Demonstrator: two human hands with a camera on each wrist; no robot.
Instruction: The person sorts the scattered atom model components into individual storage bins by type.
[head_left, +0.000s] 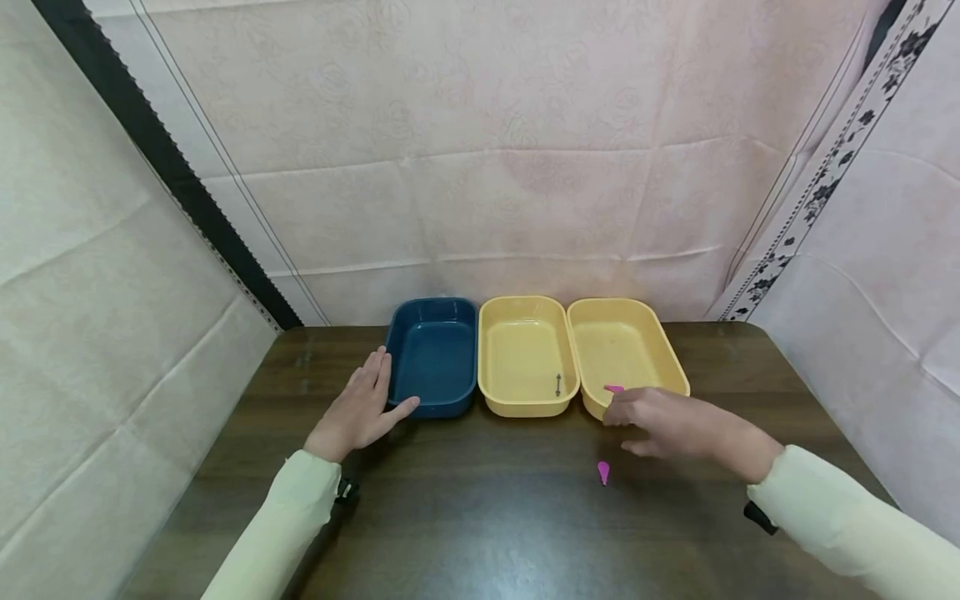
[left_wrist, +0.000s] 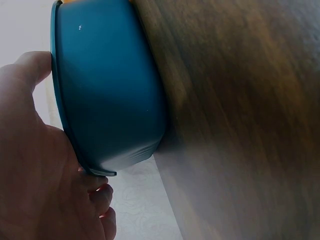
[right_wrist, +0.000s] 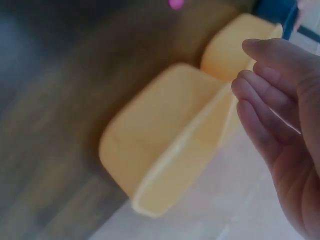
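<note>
My left hand (head_left: 362,410) lies along the near left corner of a blue tray (head_left: 432,408), its fingers extended and its thumb against the rim. In the left wrist view the thumb touches the blue tray's rim (left_wrist: 61,107). Over the near edge of the right yellow tray (head_left: 626,337) hovers my right hand (head_left: 663,423), its fingers loosely bent. Nothing shows between the thumb and fingers in the right wrist view. Just beyond those fingertips is a small pink piece (head_left: 613,388), partly hidden. A pink teardrop-shaped piece (head_left: 603,473) lies on the table in front.
Between the other trays stands a middle yellow tray (head_left: 525,342), holding a small dark metal piece (head_left: 558,384) with thickened ends. All three trays stand side by side at the back of the brown wooden table (head_left: 480,517). Pale cloth (head_left: 480,200) hangs behind and at both sides.
</note>
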